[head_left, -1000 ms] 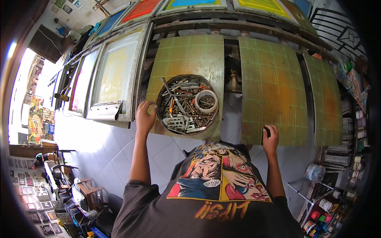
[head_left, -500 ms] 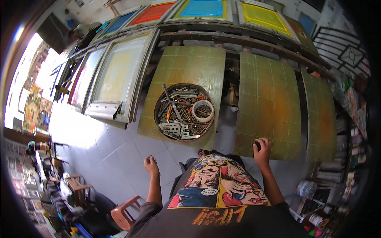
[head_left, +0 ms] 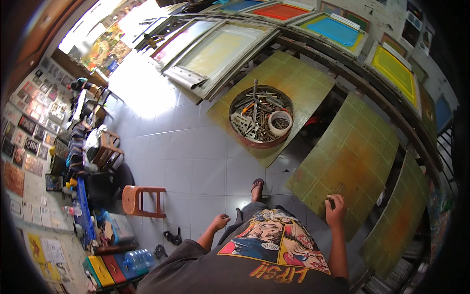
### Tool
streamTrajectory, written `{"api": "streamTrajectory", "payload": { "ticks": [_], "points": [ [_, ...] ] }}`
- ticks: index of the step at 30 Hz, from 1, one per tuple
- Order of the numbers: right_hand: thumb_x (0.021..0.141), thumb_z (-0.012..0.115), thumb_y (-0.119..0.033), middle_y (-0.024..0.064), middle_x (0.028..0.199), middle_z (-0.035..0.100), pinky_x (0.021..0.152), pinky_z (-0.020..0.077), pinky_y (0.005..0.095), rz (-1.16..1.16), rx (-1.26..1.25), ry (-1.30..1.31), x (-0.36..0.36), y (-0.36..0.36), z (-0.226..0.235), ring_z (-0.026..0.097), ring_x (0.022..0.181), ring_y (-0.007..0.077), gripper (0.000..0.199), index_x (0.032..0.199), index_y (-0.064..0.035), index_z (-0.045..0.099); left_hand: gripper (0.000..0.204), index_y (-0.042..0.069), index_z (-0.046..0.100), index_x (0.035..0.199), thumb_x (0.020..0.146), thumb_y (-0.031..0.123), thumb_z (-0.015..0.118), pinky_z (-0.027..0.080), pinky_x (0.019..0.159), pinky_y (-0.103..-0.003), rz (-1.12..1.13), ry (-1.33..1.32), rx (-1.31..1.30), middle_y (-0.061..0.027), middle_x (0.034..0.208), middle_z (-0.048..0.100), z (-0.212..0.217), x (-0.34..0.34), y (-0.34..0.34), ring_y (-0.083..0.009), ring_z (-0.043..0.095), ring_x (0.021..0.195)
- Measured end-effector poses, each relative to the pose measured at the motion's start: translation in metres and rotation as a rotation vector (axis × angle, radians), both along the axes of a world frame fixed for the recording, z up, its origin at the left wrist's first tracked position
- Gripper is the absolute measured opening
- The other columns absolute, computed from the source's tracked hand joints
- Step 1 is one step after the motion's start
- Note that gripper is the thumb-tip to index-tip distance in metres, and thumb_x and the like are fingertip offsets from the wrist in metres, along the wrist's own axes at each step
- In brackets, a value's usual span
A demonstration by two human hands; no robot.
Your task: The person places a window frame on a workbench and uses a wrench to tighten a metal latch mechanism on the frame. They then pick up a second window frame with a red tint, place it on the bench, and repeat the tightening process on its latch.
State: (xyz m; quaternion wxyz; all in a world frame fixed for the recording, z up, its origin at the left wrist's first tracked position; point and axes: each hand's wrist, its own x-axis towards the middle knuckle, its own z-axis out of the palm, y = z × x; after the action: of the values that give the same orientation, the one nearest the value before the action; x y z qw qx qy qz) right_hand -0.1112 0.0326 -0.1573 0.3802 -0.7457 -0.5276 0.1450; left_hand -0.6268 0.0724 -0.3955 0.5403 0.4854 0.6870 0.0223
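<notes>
My left hand (head_left: 220,222) hangs in front of the grey tiled floor, its fingers closed; whatever it may hold is too small to make out. Over the near edge of the middle green board (head_left: 352,157) is my right hand (head_left: 335,211), with curled fingers. A thin mark shows near its fingertips, and I cannot tell if it is something held. On the left green board (head_left: 289,73) stands a round tub (head_left: 262,143) full of bolts, screws and metal brackets. A wrench-like tool (head_left: 255,95) sticks up from it, and a white ring-shaped container (head_left: 280,123) sits inside.
Framed screens in blue (head_left: 335,32), red (head_left: 279,12) and yellow (head_left: 394,71) line the rack behind. A paler screen (head_left: 218,49) leans beside the tub's board. An orange plastic stool (head_left: 131,200), a black chair (head_left: 98,186) and a water bottle (head_left: 139,258) stand at left.
My view has swung left, so the boards and tub sit further right and tilted, and more of the stool side shows. Both hands stay low with fingers curled. A foot now shows ahead.
</notes>
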Motion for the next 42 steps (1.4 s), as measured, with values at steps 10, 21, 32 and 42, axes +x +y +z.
{"api": "streamTrajectory", "payload": {
  "ticks": [10,21,32,42],
  "points": [
    [0.08,0.065,-0.006,0.0141,0.093,0.063,0.081,0.0474,0.0392,0.333,0.047,0.188,-0.053,-0.007,0.013,0.06,0.091,0.033,0.014,0.093,-0.0016,0.065,0.035,0.001,0.066,0.106,0.086,0.03,0.065,0.052,0.078,-0.036,-0.008,0.06,0.074,-0.017,0.095,0.07,0.051,-0.002,-0.092,-0.0254,0.066,0.085],
    [0.079,0.065,-0.007,0.0116,0.087,0.066,0.076,0.0502,0.0362,0.484,0.032,0.281,-0.155,0.031,0.023,0.064,0.084,0.029,0.012,0.09,-0.0021,0.067,0.036,0.0,0.066,0.106,0.087,0.03,0.066,0.053,0.07,-0.034,0.244,0.083,0.035,-0.0146,0.089,0.07,0.034,-0.097,-0.126,-0.0199,0.067,0.076],
    [0.084,0.064,-0.015,0.0108,0.091,0.067,0.077,0.0507,0.0367,0.873,-0.072,0.241,-0.414,0.125,-0.004,0.065,0.086,0.027,0.016,0.095,-0.0046,0.067,0.031,0.0,0.066,0.104,0.087,0.026,0.063,0.051,0.065,-0.034,0.531,-0.077,0.013,-0.0139,0.085,0.069,-0.012,-0.303,-0.103,-0.0193,0.063,0.068],
    [0.086,0.064,-0.015,0.0109,0.094,0.068,0.079,0.0509,0.0314,0.938,-0.294,0.367,-0.539,0.214,-0.009,0.066,0.087,0.0198,0.019,0.1,-0.0019,0.067,0.031,0.001,0.062,0.106,0.091,0.027,0.061,0.048,0.058,-0.029,0.774,-0.023,0.121,-0.0077,0.085,0.065,0.018,-0.478,-0.011,-0.0165,0.062,0.07]
  ]
}}
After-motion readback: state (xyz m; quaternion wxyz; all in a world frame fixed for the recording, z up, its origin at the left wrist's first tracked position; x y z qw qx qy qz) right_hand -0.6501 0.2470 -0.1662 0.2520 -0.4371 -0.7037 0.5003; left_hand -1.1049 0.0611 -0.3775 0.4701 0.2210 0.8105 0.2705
